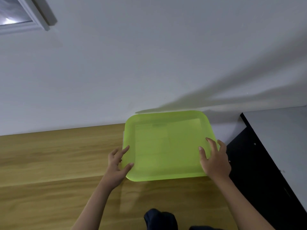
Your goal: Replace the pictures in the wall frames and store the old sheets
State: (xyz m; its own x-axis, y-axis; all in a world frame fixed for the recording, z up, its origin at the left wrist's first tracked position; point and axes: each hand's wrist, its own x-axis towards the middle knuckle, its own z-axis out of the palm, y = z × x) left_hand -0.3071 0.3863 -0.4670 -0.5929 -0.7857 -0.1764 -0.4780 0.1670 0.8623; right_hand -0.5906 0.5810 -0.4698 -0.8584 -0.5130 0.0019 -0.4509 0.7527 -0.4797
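Two hands: both rest on a green lid (167, 146) that covers a box standing on the wood floor (49, 163), close against the white wall (149, 63).
Left hand: the left hand (116, 165) clasps the near-left edge of the lid, thumb on top, first finger stretched along the rim, the other fingers curled under or beside the edge.
Right hand: the right hand (214, 160) lies spread on the near-right part of the lid, fingers wide and flat, not wrapped around anything.
Sheets: a pale sheet shows faintly through the green plastic, lying flat inside; how many sheets are there I cannot tell.
Wall frame: one corner of a white frame (25, 15) shows at the upper left, well apart from the box.
Cabinet: a dark cabinet with a grey top (274, 146) stands just beside the box on the right.
Step in hand: probably seating or lifting the lid; the frame alone does not settle which.
Doing it well: keep the lid level and line up its corners with the box before pressing; press along the edges, corner by corner, not in the middle, where thin plastic would likely bow.
Risk: a sheet edge sticking up could get pinched and creased under the rim, so check through the plastic that it lies flat.
Body: a dark knee or foot (159, 218) sits near the bottom edge, clear of the box.
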